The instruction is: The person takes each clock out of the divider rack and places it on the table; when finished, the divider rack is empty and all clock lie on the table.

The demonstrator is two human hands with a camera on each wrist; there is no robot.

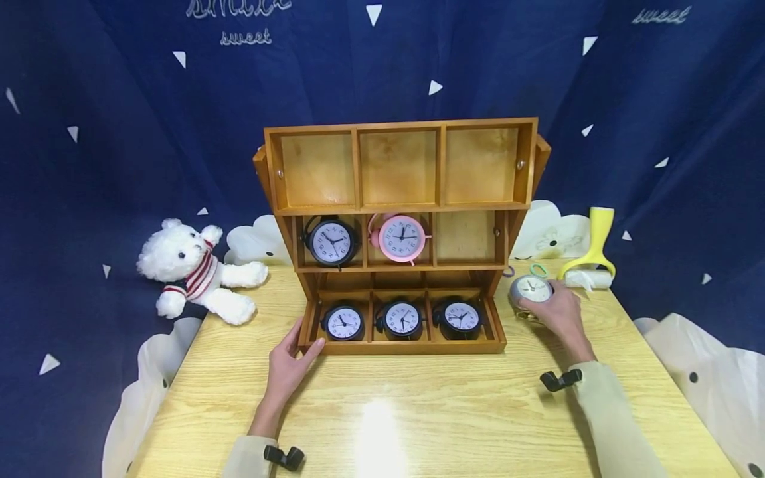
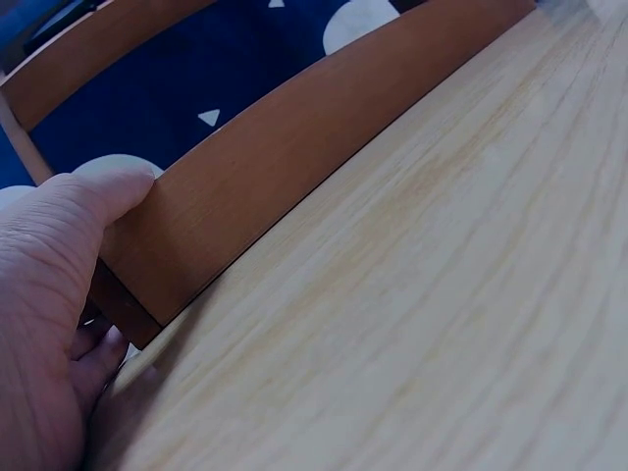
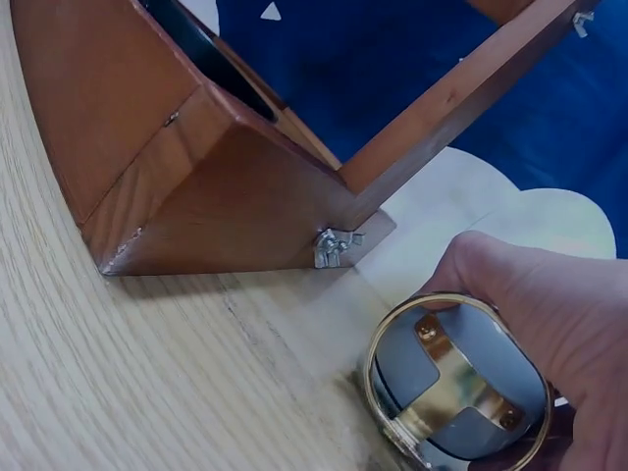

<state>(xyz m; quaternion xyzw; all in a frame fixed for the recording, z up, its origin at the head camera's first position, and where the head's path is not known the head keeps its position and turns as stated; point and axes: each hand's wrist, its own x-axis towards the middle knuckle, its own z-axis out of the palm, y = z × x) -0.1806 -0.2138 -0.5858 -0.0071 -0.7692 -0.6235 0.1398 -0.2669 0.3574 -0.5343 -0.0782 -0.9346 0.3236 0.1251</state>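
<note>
A three-tier wooden shelf stands on the table, its tiers split into compartments. My left hand grips its lower left front corner, the thumb over the front board and the fingers round the side. To the right of the shelf, my right hand holds a grey alarm clock, face up; its gold-coloured metal fitting shows in the right wrist view. Black alarm clocks fill the bottom tier. In the middle tier are another black clock and a pink clock.
A white teddy bear in a striped sweater sits at the table's left. Behind my right hand lie a yellow-handled lint roller and a green ring. Wing nuts stick out from the shelf's side. A dark blue curtain hangs behind.
</note>
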